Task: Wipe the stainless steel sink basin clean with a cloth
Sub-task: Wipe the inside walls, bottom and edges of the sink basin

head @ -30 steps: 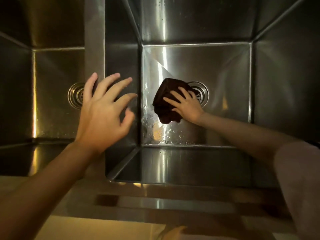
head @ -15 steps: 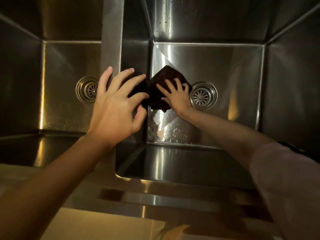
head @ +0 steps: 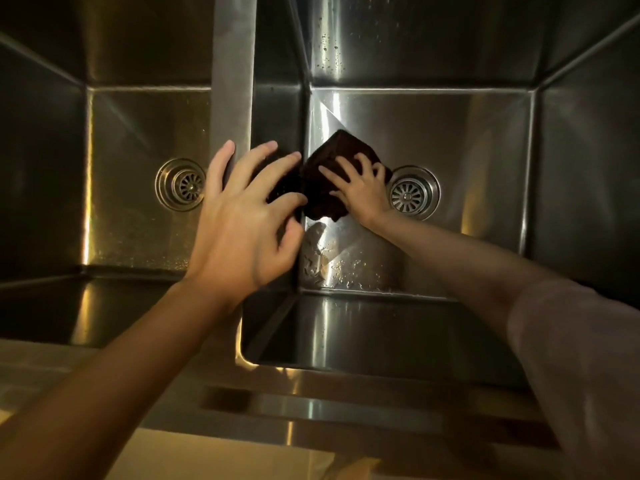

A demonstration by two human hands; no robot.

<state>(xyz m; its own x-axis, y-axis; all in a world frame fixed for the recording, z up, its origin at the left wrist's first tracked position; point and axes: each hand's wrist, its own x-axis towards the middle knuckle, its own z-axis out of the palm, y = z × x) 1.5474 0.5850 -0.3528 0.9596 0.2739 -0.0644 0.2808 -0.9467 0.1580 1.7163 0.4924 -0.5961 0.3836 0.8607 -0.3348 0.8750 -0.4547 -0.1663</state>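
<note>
Wiping the sink basin (head: 460,140), partway done.
At frame centre the right hand (head: 360,195) presses the dark cloth (head: 330,157) with spread fingers onto the basin floor, left of the drain strainer (head: 411,194). The left hand (head: 242,230) hovers splayed, holding nothing. Water droplets (head: 329,263) below suggest wiping is unfinished.

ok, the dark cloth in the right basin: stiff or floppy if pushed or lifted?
Probably floppy: the cloth sits folded and bunched under the right hand. Likely slides easily, given the water beads on the basin beside it. Possibly damp, so slightly heavy for its size.
</note>
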